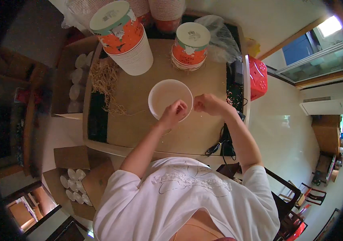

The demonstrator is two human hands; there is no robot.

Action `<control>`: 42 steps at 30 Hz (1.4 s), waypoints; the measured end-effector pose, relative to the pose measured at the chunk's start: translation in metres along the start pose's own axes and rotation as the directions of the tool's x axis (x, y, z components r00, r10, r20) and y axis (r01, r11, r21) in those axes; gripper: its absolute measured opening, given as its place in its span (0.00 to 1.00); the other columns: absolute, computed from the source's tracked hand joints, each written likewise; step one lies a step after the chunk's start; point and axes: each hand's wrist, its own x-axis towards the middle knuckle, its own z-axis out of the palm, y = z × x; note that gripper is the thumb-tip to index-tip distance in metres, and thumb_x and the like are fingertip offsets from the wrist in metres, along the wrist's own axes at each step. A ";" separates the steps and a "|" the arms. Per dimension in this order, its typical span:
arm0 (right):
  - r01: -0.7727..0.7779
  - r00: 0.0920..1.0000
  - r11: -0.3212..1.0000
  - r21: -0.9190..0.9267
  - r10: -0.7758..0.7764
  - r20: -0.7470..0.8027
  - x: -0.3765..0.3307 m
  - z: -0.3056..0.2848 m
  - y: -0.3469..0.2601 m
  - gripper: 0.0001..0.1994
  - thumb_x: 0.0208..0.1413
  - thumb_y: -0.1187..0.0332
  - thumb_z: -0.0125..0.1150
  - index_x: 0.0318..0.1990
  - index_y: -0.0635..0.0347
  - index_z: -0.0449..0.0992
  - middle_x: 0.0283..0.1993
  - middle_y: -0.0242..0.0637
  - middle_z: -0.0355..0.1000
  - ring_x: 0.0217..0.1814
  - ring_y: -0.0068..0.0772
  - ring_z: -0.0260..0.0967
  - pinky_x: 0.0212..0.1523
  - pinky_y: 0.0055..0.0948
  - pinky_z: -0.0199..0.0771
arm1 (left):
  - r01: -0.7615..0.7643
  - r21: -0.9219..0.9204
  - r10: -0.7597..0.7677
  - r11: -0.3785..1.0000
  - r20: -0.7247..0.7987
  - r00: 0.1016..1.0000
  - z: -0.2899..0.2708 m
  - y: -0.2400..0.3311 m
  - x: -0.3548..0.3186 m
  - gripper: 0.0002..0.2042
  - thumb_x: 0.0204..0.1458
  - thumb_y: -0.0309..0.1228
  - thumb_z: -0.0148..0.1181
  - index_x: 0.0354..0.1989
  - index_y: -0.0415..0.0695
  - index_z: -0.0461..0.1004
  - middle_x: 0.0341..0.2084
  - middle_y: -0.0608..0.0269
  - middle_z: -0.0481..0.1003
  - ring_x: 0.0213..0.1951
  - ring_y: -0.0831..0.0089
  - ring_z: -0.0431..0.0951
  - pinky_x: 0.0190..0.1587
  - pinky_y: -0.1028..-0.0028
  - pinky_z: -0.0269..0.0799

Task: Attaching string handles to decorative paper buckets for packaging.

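Observation:
A white paper bowl [165, 96] stands open and upright in the middle of the tan table [203, 132]. My left hand [174, 113] lies over the bowl's near right rim, fingers pinched on it. My right hand [205, 104] hovers just right of the rim, close to the left hand, its fingers curled together. Whether it holds something small is too fine to tell. The bowl looks empty inside.
Two stacks of orange-printed paper cups stand at the back: a tilted one [123, 38] and a shorter one [189, 44]. Straw-like shreds [105, 80] lie at the left, a clear plastic bag [219, 36] at the back right. Black cables [219, 144], a red stool [257, 78], cardboard boxes of white cups [75, 184].

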 end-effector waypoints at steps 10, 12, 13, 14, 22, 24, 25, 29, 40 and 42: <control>0.095 0.902 0.995 0.020 -0.078 -0.424 -0.011 -0.007 -0.027 0.08 0.47 0.74 0.57 0.37 0.59 0.72 0.34 0.40 0.70 0.34 0.37 0.71 0.34 0.31 0.70 | 0.105 0.041 -0.104 0.994 -0.031 0.994 0.010 0.008 0.001 0.07 0.46 0.30 0.61 0.27 0.39 0.76 0.18 0.64 0.74 0.21 0.81 0.71 0.27 0.78 0.68; 0.187 0.903 0.981 -0.057 -0.194 -0.382 -0.012 0.000 -0.028 0.09 0.46 0.75 0.58 0.37 0.59 0.71 0.35 0.40 0.69 0.35 0.37 0.71 0.34 0.32 0.70 | 0.088 0.043 -0.085 0.995 -0.050 0.995 0.011 0.005 0.000 0.07 0.46 0.30 0.61 0.28 0.39 0.76 0.18 0.64 0.74 0.21 0.82 0.71 0.26 0.79 0.67; 0.277 0.892 0.952 -0.131 -0.306 -0.333 -0.013 0.002 -0.028 0.10 0.46 0.76 0.58 0.37 0.58 0.71 0.37 0.40 0.69 0.36 0.38 0.71 0.35 0.34 0.70 | 0.086 0.043 -0.084 0.995 -0.047 0.995 0.011 0.006 0.001 0.07 0.46 0.30 0.61 0.28 0.39 0.76 0.18 0.64 0.74 0.21 0.82 0.71 0.26 0.79 0.67; 0.275 0.892 0.953 -0.131 -0.303 -0.335 -0.013 0.004 -0.026 0.10 0.46 0.76 0.58 0.37 0.58 0.71 0.37 0.40 0.69 0.36 0.38 0.71 0.35 0.34 0.70 | 0.094 0.050 -0.092 0.994 -0.037 0.995 0.011 0.006 0.001 0.06 0.46 0.30 0.61 0.28 0.39 0.76 0.18 0.65 0.74 0.21 0.82 0.71 0.26 0.79 0.67; 0.190 0.937 0.948 -0.256 -0.253 -0.242 -0.015 0.005 -0.024 0.04 0.48 0.71 0.57 0.30 0.61 0.72 0.31 0.39 0.68 0.37 0.45 0.67 0.36 0.37 0.69 | 0.101 0.016 -0.100 0.995 -0.030 0.995 0.010 0.004 0.000 0.05 0.45 0.28 0.60 0.29 0.40 0.75 0.18 0.66 0.74 0.21 0.81 0.71 0.26 0.78 0.68; 0.227 0.918 0.929 -0.294 -0.305 -0.254 -0.009 0.003 -0.024 0.04 0.48 0.71 0.57 0.30 0.61 0.72 0.31 0.39 0.68 0.38 0.45 0.67 0.36 0.37 0.69 | 0.095 -0.010 -0.096 0.995 -0.150 0.984 0.009 -0.001 -0.005 0.05 0.46 0.28 0.59 0.29 0.41 0.71 0.19 0.64 0.73 0.22 0.78 0.72 0.27 0.77 0.69; 0.250 0.898 0.909 -0.332 -0.346 -0.272 -0.007 0.000 -0.021 0.05 0.49 0.70 0.57 0.30 0.62 0.71 0.31 0.39 0.68 0.39 0.44 0.67 0.37 0.37 0.69 | 0.095 -0.011 -0.096 0.995 -0.140 0.985 0.007 0.011 -0.005 0.05 0.46 0.28 0.59 0.29 0.41 0.71 0.19 0.64 0.73 0.22 0.78 0.72 0.27 0.77 0.69; 0.345 0.829 0.879 -0.330 -0.450 -0.331 0.015 0.008 -0.014 0.05 0.50 0.70 0.56 0.31 0.62 0.71 0.32 0.40 0.69 0.41 0.44 0.66 0.37 0.38 0.68 | 0.017 0.311 0.009 0.950 -0.081 0.997 -0.004 0.023 -0.012 0.04 0.44 0.25 0.58 0.29 0.44 0.70 0.22 0.64 0.71 0.25 0.70 0.74 0.29 0.71 0.70; 0.139 0.977 0.974 -0.179 -0.165 -0.137 0.043 0.020 -0.004 0.03 0.48 0.69 0.52 0.28 0.58 0.68 0.31 0.41 0.71 0.34 0.49 0.69 0.31 0.42 0.67 | -0.219 0.817 0.360 0.534 0.015 0.933 -0.008 0.025 -0.007 0.09 0.47 0.27 0.57 0.36 0.58 0.76 0.23 0.66 0.67 0.22 0.70 0.73 0.20 0.70 0.70; 0.166 0.965 0.971 -0.173 -0.197 -0.175 0.041 0.021 -0.004 0.03 0.48 0.70 0.51 0.28 0.57 0.68 0.31 0.41 0.71 0.34 0.49 0.69 0.31 0.42 0.67 | -0.121 0.864 0.291 0.489 -0.031 0.956 -0.003 0.015 0.000 0.05 0.49 0.30 0.55 0.33 0.55 0.75 0.24 0.66 0.68 0.21 0.67 0.73 0.19 0.67 0.70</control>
